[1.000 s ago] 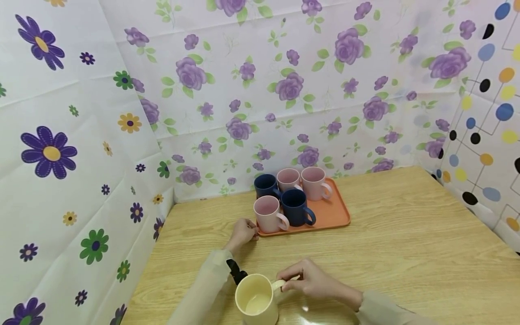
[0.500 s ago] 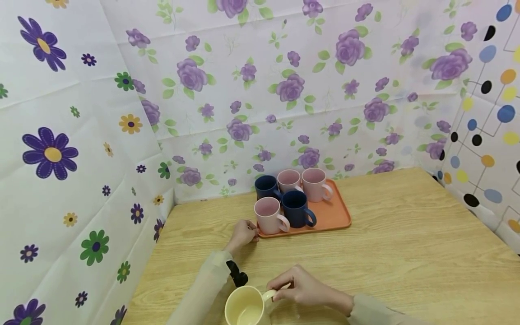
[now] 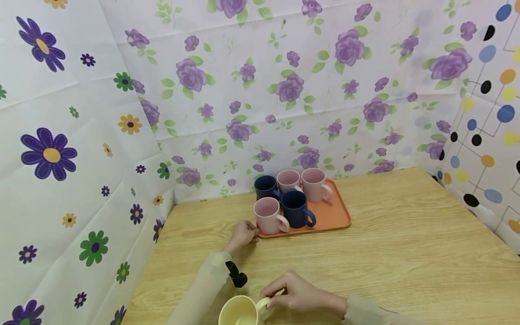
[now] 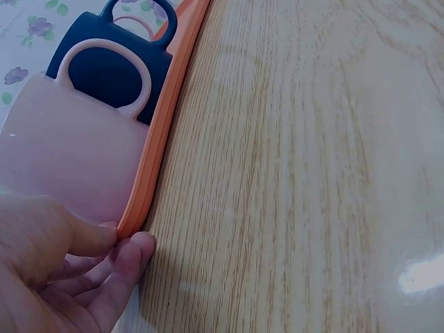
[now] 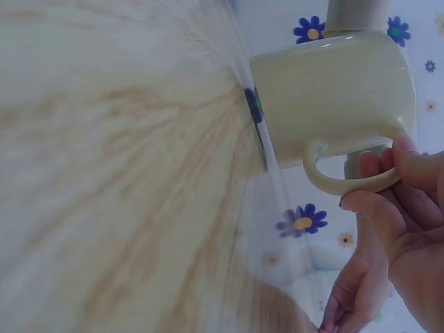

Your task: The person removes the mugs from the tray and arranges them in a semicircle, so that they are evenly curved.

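Observation:
At the bottom of the head view, my right hand [image 3: 298, 293] pinches the handle of a pale yellow mug [image 5: 333, 97]. The mug is upright, and its lower part is cut off by the frame edge. In the right wrist view it appears close over the table, thumb and fingers on the handle. Farther forward, my left hand [image 3: 242, 234] pinches the near left corner of an orange tray [image 3: 331, 214], thumb at the rim and fingertips just outside it. Beside that hand on the tray stands a pink mug [image 3: 268, 219], with a navy mug [image 3: 295, 212] to its right.
Behind them on the tray are another navy mug [image 3: 264, 187] and two more pink mugs, one of them at the back right [image 3: 313, 186]. Bare tray shows at the right. A floral cloth [image 3: 243, 108] hangs behind the wooden table [image 3: 406, 234].
My right hand has moved the yellow mug down and left in the head view, toward the near edge of the frame. The left hand and the tray have stayed in place.

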